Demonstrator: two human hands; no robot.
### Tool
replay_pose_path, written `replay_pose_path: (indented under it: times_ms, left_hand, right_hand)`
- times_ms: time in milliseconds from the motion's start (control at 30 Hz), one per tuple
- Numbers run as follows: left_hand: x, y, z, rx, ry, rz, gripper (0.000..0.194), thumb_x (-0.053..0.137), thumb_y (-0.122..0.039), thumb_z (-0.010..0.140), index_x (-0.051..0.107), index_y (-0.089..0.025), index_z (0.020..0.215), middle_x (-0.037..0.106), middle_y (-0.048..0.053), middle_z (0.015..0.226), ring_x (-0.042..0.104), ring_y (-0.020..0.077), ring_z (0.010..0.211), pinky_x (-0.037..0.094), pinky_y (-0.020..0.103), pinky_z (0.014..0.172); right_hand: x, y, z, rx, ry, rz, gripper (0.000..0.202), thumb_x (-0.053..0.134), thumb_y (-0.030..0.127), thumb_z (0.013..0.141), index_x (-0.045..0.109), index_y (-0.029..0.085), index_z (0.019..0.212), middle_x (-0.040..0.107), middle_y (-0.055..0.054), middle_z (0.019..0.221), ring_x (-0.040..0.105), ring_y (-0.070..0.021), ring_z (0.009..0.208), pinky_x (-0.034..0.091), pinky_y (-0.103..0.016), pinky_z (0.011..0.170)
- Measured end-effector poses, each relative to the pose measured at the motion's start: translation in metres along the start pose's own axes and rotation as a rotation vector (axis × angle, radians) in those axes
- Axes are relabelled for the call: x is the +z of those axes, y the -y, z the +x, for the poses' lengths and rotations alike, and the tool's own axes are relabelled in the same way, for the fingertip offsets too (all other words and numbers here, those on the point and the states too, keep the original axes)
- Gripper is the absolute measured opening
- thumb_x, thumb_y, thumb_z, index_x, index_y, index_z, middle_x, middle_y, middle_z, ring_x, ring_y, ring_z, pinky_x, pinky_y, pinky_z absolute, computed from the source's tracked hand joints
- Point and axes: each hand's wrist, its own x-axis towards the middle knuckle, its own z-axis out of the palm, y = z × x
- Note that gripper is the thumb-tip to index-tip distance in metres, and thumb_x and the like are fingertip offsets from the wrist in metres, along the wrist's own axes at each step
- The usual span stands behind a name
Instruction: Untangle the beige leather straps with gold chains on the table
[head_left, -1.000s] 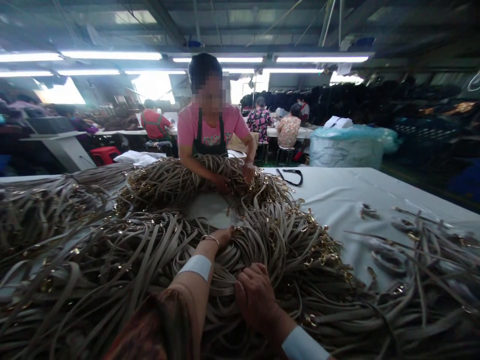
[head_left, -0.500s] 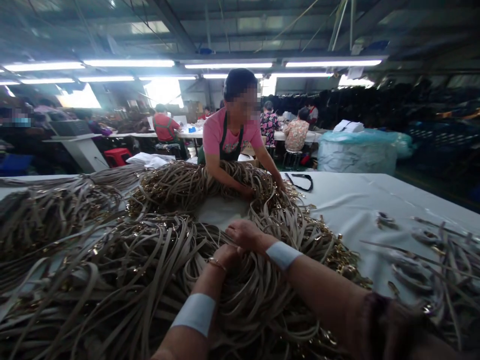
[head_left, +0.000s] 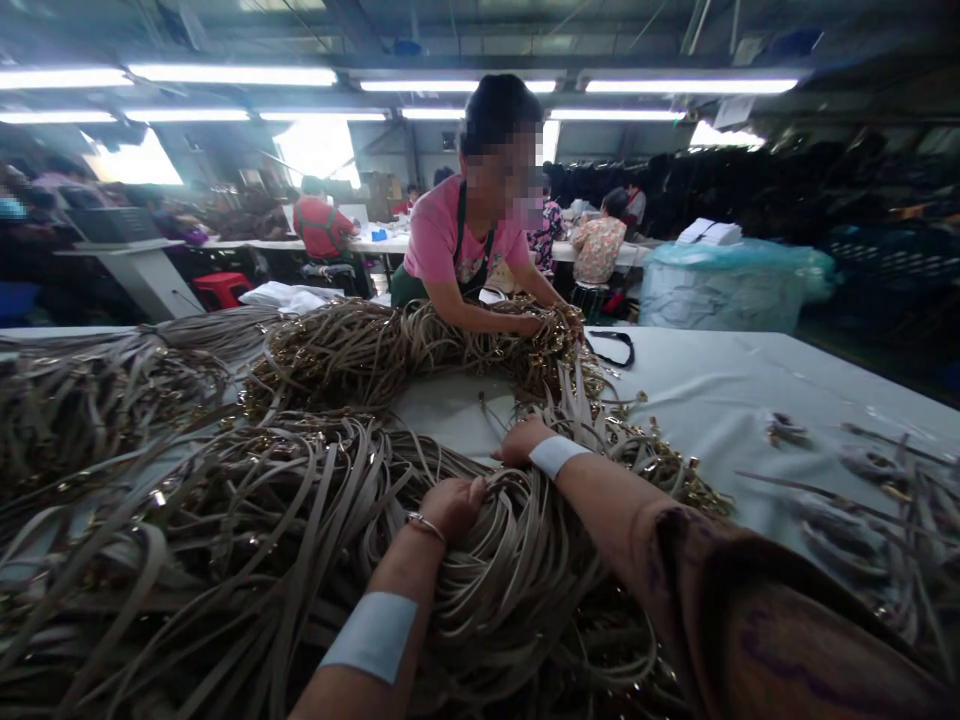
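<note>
Numerous grey-brown straps (head_left: 499, 580) with gold-toned clasps (head_left: 705, 492) lie heaped on a white table (head_left: 720, 385), left hand (head_left: 452, 511) curled against them, right hand (head_left: 523, 441) at their inner edge, finger grip on either indeterminable, pink-shirted co-worker (head_left: 439, 230) opposite.

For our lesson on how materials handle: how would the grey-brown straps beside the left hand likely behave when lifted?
The grey-brown straps would probably flop, since they droop in loose curves. They may snag, as many overlap and cross. The gold-coloured fittings look metallic, so they might add weight.
</note>
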Motion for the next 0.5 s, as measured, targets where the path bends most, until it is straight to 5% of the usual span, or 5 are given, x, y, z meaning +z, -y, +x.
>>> replay_pose_path:
  times_ms: [233,367,500]
  left_hand:
    - [0.001,0.003,-0.008,0.001,-0.054,-0.072,0.06,0.015,-0.033,0.103,0.071,-0.018,0.088,0.078,0.01,0.09,0.072,0.0208,0.087,0.047,0.028,0.073]
    - [0.001,0.004,-0.012,0.001,-0.074,-0.098,0.063,0.016,-0.035,0.103,0.072,-0.019,0.08,0.078,0.01,0.088,0.072,0.0205,0.086,0.046,0.028,0.076]
    - [0.001,0.003,-0.012,-0.004,-0.08,-0.122,0.058,0.021,-0.034,0.102,0.072,-0.02,0.08,0.078,0.01,0.089,0.071,0.0213,0.088,0.046,0.029,0.08]
  right_hand:
    - [-0.004,-0.019,-0.07,0.099,-0.048,-0.014,0.05,0.048,0.054,0.094,0.074,0.011,0.098,0.07,-0.024,0.109,0.064,-0.0375,0.107,0.045,-0.054,0.091]
    - [0.008,-0.025,-0.135,0.117,-0.112,0.004,0.04,0.047,0.048,0.094,0.074,0.018,0.09,0.072,-0.018,0.101,0.065,-0.0343,0.103,0.047,-0.046,0.083]
    - [0.029,-0.024,-0.176,0.071,-0.26,0.07,0.029,0.052,0.046,0.092,0.069,0.023,0.089,0.071,-0.012,0.108,0.055,-0.0314,0.124,0.043,-0.043,0.09]
